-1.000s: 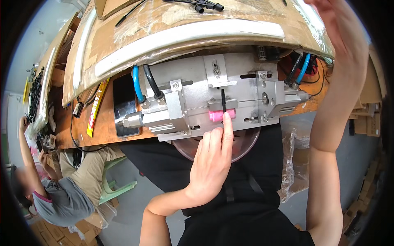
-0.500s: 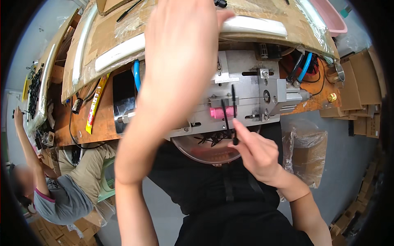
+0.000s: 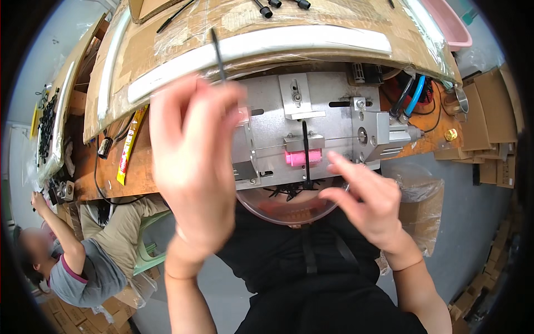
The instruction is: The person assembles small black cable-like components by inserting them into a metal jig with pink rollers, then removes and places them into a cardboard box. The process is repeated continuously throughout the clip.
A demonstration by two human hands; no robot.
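My left hand [image 3: 194,139], blurred by motion, is raised over the left side of a metal fixture [image 3: 334,125]. From its closed fingers a thin black rod [image 3: 217,50] sticks up. My right hand [image 3: 370,203] is open at the fixture's front right, thumb and forefinger apart with nothing visible between them. Just left of those fingers another slim black rod [image 3: 305,145] lies across a small metal block and a pink cylinder [image 3: 296,158]. Below the fixture's front edge a clear bowl [image 3: 267,214] holds several black pieces.
A cardboard sheet [image 3: 150,53] with white padded edging [image 3: 311,39] overhangs the fixture's back. Black-capped pieces [image 3: 266,11] lie on it. A pneumatic cylinder [image 3: 389,133] and blue hose [image 3: 414,94] are at right, a yellow packet [image 3: 130,145] at left. Another person [image 3: 83,267] sits far left.
My left hand has come back from the cardboard toward me, and a rod now shows in it. The rod my right hand held has left its fingers, which have opened and shifted slightly right.
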